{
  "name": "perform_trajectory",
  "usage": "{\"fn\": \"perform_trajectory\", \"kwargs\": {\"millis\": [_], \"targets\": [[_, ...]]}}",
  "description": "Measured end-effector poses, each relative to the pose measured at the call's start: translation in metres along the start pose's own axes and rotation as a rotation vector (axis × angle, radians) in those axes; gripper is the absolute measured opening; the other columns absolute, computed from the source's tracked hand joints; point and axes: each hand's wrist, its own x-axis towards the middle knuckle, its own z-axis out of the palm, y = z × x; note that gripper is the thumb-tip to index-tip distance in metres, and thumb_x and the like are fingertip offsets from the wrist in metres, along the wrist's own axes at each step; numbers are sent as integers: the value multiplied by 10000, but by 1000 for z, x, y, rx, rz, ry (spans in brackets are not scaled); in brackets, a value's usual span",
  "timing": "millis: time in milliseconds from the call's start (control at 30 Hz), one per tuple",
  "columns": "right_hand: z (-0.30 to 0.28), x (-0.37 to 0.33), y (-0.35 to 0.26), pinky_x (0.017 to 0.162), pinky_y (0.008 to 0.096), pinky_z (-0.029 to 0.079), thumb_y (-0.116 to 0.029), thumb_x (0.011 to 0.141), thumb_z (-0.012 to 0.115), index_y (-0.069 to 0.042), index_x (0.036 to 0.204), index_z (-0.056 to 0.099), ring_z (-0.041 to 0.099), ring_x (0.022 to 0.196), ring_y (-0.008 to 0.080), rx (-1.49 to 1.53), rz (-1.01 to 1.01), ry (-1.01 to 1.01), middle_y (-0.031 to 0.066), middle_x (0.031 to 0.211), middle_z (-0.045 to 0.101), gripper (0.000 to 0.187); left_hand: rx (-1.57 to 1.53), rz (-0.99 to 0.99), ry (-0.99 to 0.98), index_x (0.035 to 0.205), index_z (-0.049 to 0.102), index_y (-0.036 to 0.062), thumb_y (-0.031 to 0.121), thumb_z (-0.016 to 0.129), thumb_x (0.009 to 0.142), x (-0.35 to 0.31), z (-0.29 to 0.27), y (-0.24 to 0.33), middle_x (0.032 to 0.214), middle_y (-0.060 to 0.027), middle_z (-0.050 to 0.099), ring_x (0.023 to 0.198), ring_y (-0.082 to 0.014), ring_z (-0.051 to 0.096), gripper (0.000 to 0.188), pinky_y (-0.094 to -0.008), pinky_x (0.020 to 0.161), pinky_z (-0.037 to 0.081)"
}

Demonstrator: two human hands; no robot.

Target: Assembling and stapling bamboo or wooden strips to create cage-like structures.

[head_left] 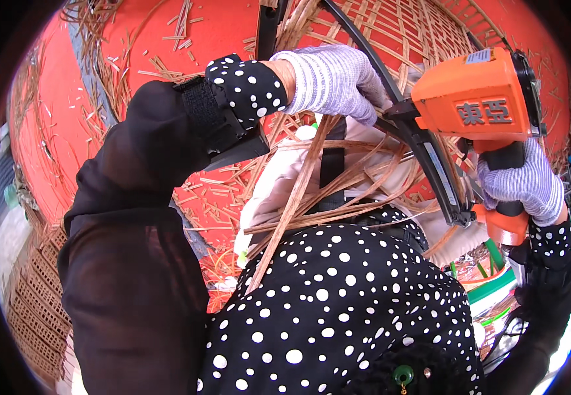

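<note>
My right hand, in a white-and-grey striped glove, is wrapped round the black grip of an orange nail gun. The gun's long black magazine slants down beside my lap, and its nose points left toward my left hand. My left hand, gloved alike, is closed over brown rattan strips at the edge of an openwork woven piece. The strips run out below that hand across my lap. My left fingertips are close to the gun's nose; what lies under them is partly hidden.
A thin black curved bar arches above my left hand. Loose strip offcuts litter the red floor. A woven panel stands at the lower left. Green and white items lie below my right hand.
</note>
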Motion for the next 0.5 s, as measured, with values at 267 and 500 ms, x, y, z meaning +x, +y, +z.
{"fn": "perform_trajectory", "kwargs": {"millis": [267,500], "targets": [[6,2,-3,485,254,464,-102,641,654,-5,920,539,547,523,118,36,-9,15,33,654,552,317,14,-10,-27,925,651,25,186,690,697,-2,1,1,812,-93,663,721,-157,623,281,-262,683,479],[13,-18,23,491,238,448,-90,677,644,9,931,527,524,509,111,138,-126,153,40,666,555,296,49,-28,0,951,645,37,191,679,712,2,-3,0,819,-83,661,743,-162,617,287,-269,717,472]]}}
